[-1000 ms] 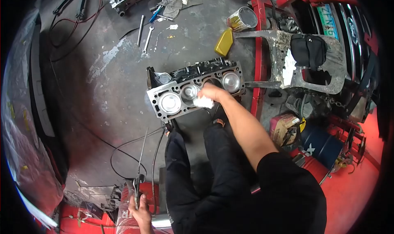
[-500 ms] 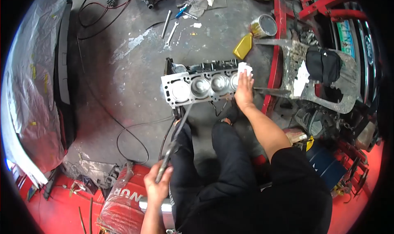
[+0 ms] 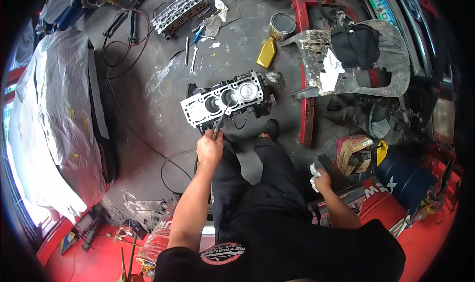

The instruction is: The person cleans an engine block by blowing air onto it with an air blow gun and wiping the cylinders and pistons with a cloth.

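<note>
My left hand point(image 3: 210, 148) is closed round the handle of a long, slim metal bar-like tool point(image 3: 221, 122). Its far end reaches over the front edge of the engine block point(image 3: 199, 108); I cannot make out whether it touches. The block rests in front of my feet, its bright machined top face up and its round cylinder bores showing. Off to the right and lower, near my thigh, my right hand point(image 3: 323, 181) grips a crumpled white rag point(image 3: 313, 177), well apart from the block.
Beyond the block lie two wrenches point(image 3: 193, 59), a yellow bottle point(image 3: 266, 53), a tin can point(image 3: 282, 25) and a cylinder head point(image 3: 182, 12). A red steel frame point(image 3: 307, 118) and grimy panel point(image 3: 396, 79) stand right. A hose point(image 3: 129, 126) crosses the floor; a covered car part point(image 3: 59, 113) is left.
My right hand has left the block's right end and drawn back to my side with the rag. My left hand has moved forward, bringing the tool's tip over the block. The view has shifted.
</note>
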A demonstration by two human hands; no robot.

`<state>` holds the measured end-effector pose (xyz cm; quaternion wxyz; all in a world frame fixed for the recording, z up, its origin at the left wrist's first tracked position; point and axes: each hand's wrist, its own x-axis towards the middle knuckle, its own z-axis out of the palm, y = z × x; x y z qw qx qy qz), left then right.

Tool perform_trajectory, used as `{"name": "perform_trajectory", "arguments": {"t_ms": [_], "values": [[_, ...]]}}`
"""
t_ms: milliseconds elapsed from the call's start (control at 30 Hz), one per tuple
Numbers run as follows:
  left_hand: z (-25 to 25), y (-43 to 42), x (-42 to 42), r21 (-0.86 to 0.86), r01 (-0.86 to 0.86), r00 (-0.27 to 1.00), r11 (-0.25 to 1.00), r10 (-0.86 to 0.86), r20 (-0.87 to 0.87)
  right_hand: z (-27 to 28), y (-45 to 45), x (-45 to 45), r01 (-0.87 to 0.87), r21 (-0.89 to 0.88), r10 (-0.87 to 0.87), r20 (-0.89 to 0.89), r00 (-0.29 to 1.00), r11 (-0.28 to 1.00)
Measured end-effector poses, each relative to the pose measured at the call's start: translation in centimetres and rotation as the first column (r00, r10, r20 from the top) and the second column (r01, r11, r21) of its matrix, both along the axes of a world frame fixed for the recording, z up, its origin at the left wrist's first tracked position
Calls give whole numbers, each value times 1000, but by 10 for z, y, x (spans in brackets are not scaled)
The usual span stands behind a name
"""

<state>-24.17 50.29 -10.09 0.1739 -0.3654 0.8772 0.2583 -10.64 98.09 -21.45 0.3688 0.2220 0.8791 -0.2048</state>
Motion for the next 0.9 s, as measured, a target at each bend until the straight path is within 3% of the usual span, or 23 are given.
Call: {"name": "perform_trajectory", "arguments": {"t_ms": [167,267,333,367,400,433,567,633,833,900], "values": [[2,31,-14,89,39,999,995,-36,-39,-6,31,64,344,-126,-331,111,937,931],[0,41,-32,53,48,997,997,-45,-59,-25,13,82,402,-120,-371,219,902,908],[-1,47,-33,66,28,1000,997,-27,-12,29,-31,35,363,-148,-326,228,918,920],[-5,46,-38,60,21,1000,998,-20,-23,45,-49,7,325,-181,-284,219,934,928],[-8,46,-41,68,67,996,995,-62,-64,34,-51,3,149,-219,-130,98,987,964],[-11,47,-40,77,113,990,991,-106,-96,29,-48,3,145,-220,-126,101,987,965],[-4,53,-62,112,40,999,993,-39,-10,29,-52,-32,155,-271,-135,93,987,950],[-12,52,-72,100,64,998,993,-66,8,30,-50,-34,267,-293,-243,117,963,918],[-20,52,-115,52,123,986,991,-128,105,49,-47,-10,377,-253,-355,130,926,891],[-39,43,-122,59,195,971,979,-202,130,76,-54,-14,568,-206,-513,267,816,797]]}}
